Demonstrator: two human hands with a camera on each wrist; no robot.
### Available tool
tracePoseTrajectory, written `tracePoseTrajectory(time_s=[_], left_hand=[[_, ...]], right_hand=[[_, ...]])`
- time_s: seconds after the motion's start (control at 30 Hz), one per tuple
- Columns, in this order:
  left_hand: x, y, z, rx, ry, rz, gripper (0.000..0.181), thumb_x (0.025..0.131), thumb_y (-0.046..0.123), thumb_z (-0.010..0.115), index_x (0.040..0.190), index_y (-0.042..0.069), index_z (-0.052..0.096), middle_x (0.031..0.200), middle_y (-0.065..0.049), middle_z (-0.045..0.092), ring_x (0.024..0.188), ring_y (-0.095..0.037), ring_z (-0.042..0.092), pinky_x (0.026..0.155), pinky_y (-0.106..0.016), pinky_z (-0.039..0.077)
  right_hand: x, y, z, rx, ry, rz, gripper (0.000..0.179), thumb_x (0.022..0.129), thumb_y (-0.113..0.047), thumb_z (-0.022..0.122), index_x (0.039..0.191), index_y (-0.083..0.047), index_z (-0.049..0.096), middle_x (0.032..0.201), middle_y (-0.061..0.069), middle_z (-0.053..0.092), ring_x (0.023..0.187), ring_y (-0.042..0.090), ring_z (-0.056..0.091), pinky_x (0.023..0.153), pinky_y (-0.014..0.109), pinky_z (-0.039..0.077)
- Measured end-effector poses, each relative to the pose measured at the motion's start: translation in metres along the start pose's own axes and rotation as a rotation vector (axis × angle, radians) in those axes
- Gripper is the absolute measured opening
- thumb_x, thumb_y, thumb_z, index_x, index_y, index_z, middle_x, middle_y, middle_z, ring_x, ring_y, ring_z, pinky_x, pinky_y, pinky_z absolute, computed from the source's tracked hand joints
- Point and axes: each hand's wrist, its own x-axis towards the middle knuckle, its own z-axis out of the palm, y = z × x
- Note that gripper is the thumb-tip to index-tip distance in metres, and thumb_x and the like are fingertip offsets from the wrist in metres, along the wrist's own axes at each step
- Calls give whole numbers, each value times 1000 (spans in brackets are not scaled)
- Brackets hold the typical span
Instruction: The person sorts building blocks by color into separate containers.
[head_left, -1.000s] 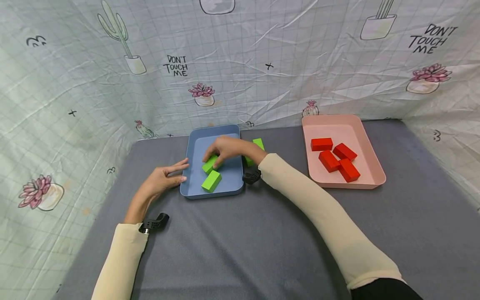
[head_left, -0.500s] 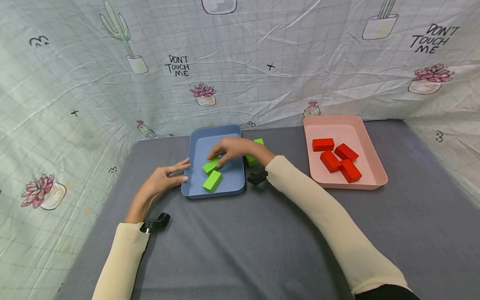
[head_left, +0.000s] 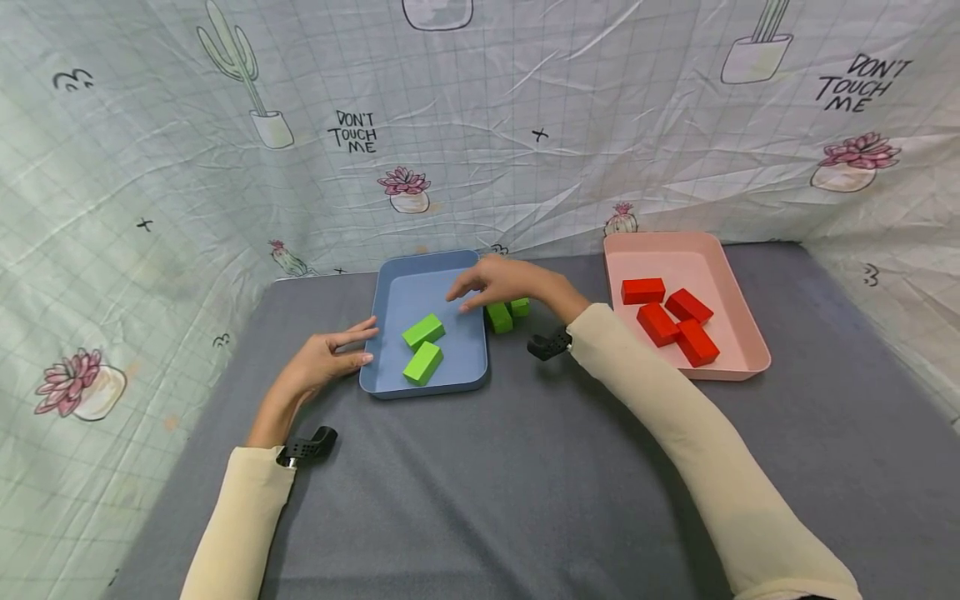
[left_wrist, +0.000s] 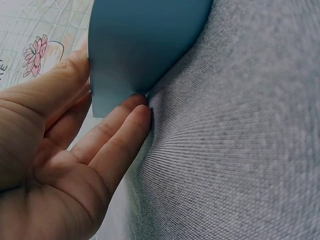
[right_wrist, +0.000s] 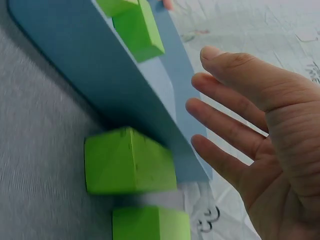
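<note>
Two green blocks (head_left: 423,363) lie in the blue tray (head_left: 405,275), one just behind the other. My left hand (head_left: 321,360) rests its fingers against the tray's left wall; the left wrist view shows the fingertips touching the blue wall (left_wrist: 135,45) low down by the cloth. My right hand (head_left: 498,282) hovers over the tray's right rim, fingers apart and nothing in them. Below it, outside the tray, green blocks (head_left: 498,317) stand on the table; the right wrist view shows two green blocks (right_wrist: 125,162) there, partly covered by the hand in the head view.
A pink tray (head_left: 738,354) with several red blocks (head_left: 657,323) stands to the right. The table has a grey cloth (head_left: 480,483). A printed curtain (head_left: 480,183) hangs behind and at both sides.
My right hand has let go of a green block in the blue tray and moved up and right to above the rim. My left hand stays in place.
</note>
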Motion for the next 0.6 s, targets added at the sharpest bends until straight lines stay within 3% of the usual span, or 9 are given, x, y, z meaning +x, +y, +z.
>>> tracePoseTrajectory(time_s=[0.13,0.33,0.6], left_hand=[[-1,0,0,0,-5,2,59,94,14,75,147,2,53,164,-6,33,151,-30,28,90,-16,52],[0,0,0,4,-2,-2,59,93,14,76,147,3,54,163,-5,34,150,-30,31,89,-17,52],[0,-1,-2,24,-4,-9,59,93,17,76,146,4,54,163,-3,35,153,-27,21,87,-17,53]], right_hand=[[-13,3,-5,6,20,37,36,100,-21,68,133,-5,68,134,11,67,124,30,62,104,40,49],[-31,6,-9,27,50,57,35,100,-18,67,132,-3,67,131,17,67,123,30,63,105,45,48],[-47,12,-12,-87,89,69,34,99,-18,69,129,-1,69,125,14,71,106,27,69,92,45,55]])
